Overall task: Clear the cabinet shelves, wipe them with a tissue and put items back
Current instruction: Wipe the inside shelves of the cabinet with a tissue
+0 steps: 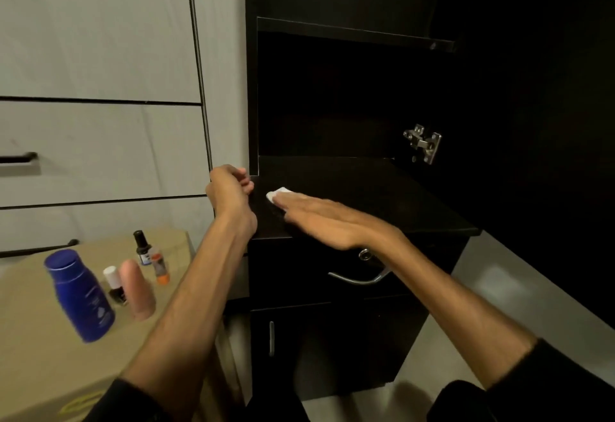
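The dark cabinet (332, 95) stands open; its lower shelf (366, 195) carries only a white tissue (278, 193), and the compartment above that shelf looks bare as far as the dim light lets me see. An upper shelf (352, 30) crosses the top of the opening, and what lies on it is hidden by the angle. The back of the cabinet is too dark to make out. A metal hinge (422, 143) shows on the right inner wall.

The right hand (319, 218) lies flat on the lower shelf, fingers straight and together, its fingertips (283, 202) pressing the tissue, most of which is covered by them. The left hand (229, 185) is at the shelf's front left corner with its fingers curled inward; its grip closes on the cabinet's edge or on nothing, and I cannot tell which.

To the left, on a tan surface (40, 355), stand the cleared items: a blue bottle (81, 295), a small white-capped bottle (114, 285), a pink tube (138, 290), a black-capped dropper bottle (142, 247) and a small orange-based bottle (159, 268). Their labels are blurred. Below the shelf a drawer (332, 275) carries a curved metal handle (357, 278), partly crossed by the right forearm.
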